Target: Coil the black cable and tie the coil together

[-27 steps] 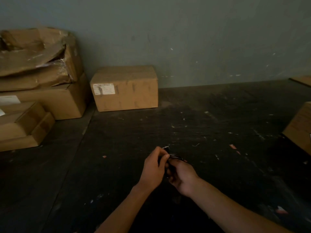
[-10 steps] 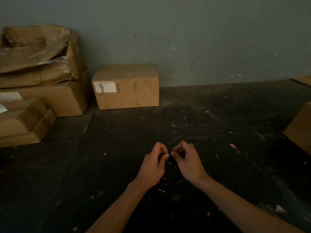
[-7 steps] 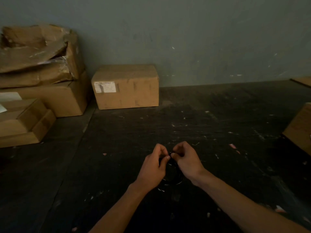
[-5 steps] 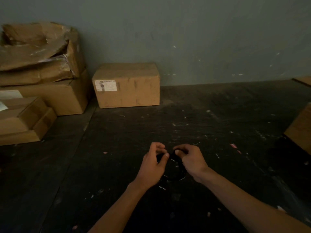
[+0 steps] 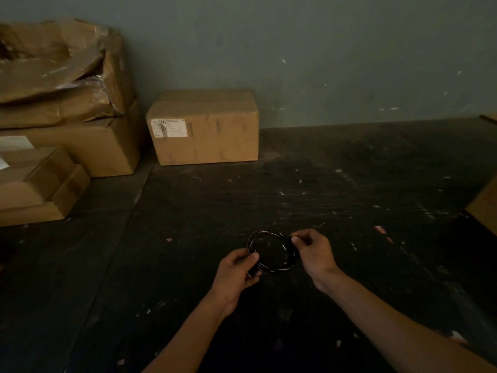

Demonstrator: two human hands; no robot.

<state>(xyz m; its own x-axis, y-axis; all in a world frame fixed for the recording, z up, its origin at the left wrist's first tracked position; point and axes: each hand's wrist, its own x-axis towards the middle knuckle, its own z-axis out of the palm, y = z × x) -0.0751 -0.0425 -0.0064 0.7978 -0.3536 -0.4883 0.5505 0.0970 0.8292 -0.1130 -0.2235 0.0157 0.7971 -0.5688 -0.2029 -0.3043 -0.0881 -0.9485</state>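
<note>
The black cable (image 5: 265,234) forms a round coil of several loops, held up between both hands over the dark floor. My left hand (image 5: 236,270) pinches the coil's lower left side with thumb on top. My right hand (image 5: 312,250) pinches the coil's upper right side between thumb and forefinger. Small glints show along the loops. The cable's ends are hard to make out in the dim light.
A cardboard box (image 5: 204,126) stands against the grey wall ahead. A stack of torn and closed cartons (image 5: 61,109) fills the far left. Another carton's corner (image 5: 484,208) juts in at the right edge. The dark floor (image 5: 336,189) is scuffed and littered with small scraps.
The hands have moved apart. The coil, bunched behind the fingers before, now shows as an open ring, with my left hand lower and my right hand further right.
</note>
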